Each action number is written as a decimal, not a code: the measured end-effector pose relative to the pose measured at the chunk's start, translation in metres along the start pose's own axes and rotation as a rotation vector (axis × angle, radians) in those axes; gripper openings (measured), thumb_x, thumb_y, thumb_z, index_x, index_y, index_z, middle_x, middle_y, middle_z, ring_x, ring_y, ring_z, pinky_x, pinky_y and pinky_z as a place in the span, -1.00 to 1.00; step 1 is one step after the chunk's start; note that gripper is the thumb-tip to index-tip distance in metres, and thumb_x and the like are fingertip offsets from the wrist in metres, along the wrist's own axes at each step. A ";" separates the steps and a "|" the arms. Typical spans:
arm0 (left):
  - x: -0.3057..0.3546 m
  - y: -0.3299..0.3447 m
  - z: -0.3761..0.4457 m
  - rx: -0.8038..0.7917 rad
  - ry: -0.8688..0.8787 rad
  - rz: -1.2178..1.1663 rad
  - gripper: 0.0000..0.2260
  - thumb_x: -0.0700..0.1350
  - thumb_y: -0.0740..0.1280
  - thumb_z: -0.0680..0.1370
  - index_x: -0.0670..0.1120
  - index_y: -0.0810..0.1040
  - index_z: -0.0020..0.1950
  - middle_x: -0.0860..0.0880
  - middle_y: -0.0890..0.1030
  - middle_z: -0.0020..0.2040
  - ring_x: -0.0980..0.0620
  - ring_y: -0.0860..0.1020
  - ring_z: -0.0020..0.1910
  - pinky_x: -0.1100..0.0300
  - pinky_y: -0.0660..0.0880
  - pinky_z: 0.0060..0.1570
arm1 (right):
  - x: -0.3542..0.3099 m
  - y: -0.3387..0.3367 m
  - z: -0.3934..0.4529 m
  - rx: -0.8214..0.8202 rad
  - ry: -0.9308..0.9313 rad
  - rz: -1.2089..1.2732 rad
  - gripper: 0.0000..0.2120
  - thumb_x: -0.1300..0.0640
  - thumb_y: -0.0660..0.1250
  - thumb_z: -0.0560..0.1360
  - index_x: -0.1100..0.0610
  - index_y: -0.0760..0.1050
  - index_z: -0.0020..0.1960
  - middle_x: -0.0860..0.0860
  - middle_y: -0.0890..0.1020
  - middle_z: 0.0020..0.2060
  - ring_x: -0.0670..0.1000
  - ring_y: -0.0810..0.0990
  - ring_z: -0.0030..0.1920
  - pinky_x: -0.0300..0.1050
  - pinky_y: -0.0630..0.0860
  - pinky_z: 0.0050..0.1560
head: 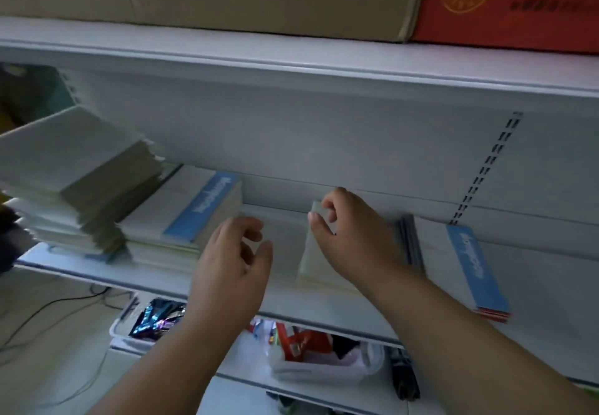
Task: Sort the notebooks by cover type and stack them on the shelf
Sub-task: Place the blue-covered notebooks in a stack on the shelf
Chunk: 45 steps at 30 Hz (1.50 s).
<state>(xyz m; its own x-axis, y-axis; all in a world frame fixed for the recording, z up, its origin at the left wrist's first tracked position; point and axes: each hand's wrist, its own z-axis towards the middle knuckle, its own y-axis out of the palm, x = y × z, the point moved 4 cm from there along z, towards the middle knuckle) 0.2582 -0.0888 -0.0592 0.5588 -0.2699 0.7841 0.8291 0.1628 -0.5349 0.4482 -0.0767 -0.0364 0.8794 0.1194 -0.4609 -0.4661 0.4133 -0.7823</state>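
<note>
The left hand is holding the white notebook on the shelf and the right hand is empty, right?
Not quite. The head view shows it the other way round: the right hand pinches the white notebook on the shelf, and the left hand is empty, fingers loosely curled.

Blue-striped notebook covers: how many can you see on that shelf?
2. One tops the stack left of the left hand; the other lies at the far right, beyond the right hand. More may be hidden inside the piles.
</note>
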 end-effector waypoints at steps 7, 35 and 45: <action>-0.079 -0.132 0.027 0.124 0.033 -0.010 -0.89 -0.05 0.34 0.55 0.11 0.49 0.06 0.14 0.54 -0.10 0.16 0.49 -0.25 0.20 0.39 -0.28 | -0.110 0.114 0.023 -0.208 0.186 0.035 -0.55 -0.35 0.23 0.50 0.04 0.44 0.07 -0.04 0.56 -0.12 0.03 0.54 -0.10 -0.11 0.41 -0.15; -0.159 -0.209 0.086 0.138 -0.384 -0.557 -0.77 -0.19 0.22 0.65 0.17 0.49 0.10 0.07 0.65 -0.02 -0.07 0.64 -0.10 0.02 0.59 -0.29 | -0.143 0.176 0.041 -0.308 0.619 -0.057 -0.47 -0.33 0.19 0.53 0.15 0.43 0.08 0.10 0.60 0.06 0.16 0.58 0.03 -0.08 0.41 -0.08; -0.151 -0.215 0.081 0.164 -0.227 -0.254 -0.84 -0.09 0.18 0.66 0.20 0.39 0.06 0.19 0.61 -0.06 -0.03 0.61 -0.08 -0.19 0.60 -0.07 | -0.169 0.151 0.042 0.106 0.636 0.822 -0.84 0.16 0.22 0.62 0.15 0.48 -0.11 0.12 0.63 -0.34 -0.12 0.36 -0.58 -0.25 0.23 -0.47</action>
<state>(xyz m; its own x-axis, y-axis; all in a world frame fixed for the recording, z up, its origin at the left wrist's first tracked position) -0.0031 -0.0061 -0.0371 0.3096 -0.1070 0.9448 0.9231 0.2721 -0.2717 0.2328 0.0037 -0.0589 0.0679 -0.0848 -0.9941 -0.8598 0.5004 -0.1014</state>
